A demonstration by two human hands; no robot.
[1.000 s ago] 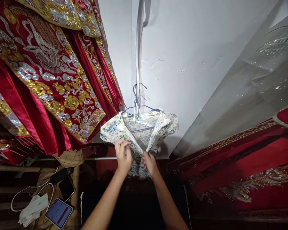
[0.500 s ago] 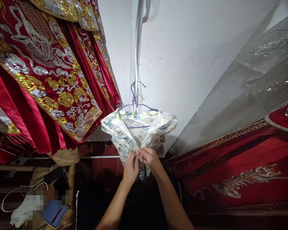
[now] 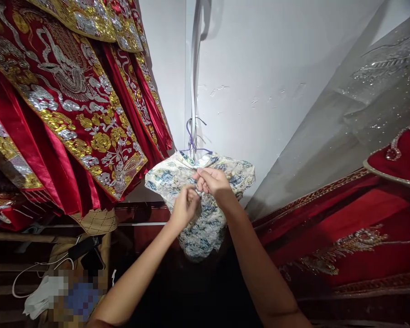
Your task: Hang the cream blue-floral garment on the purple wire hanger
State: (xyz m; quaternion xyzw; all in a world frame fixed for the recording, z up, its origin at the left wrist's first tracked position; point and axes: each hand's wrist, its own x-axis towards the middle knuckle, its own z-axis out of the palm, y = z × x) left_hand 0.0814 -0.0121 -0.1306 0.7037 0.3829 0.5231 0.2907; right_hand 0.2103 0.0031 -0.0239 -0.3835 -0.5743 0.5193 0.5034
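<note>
A white short-sleeved garment with blue and yellow floral print (image 3: 205, 232) hangs on a purple hanger (image 3: 190, 136) in front of me. Its front edges are drawn together below the collar. My right hand (image 3: 212, 182) is closed in a pinch at the garment's front edge, near the neckline. Lower and to the left, my left hand (image 3: 186, 205) has its fingers curled closed at the front edge, close to the right hand. The exact bit of cloth or fastener between the fingers is too small to make out.
Red costumes with gold and silver embroidery (image 3: 99, 114) hang at the left. Red beaded cloth (image 3: 389, 228) and sheer sparkling fabric (image 3: 328, 127) are at the right. A white strap (image 3: 193, 68) runs down the white wall. A wooden rack (image 3: 104, 255) with cables stands lower left.
Both hands have moved up the garment's front, the right one to just below the collar. The open V neckline has been drawn together, covering the lower bar of the hanger.
</note>
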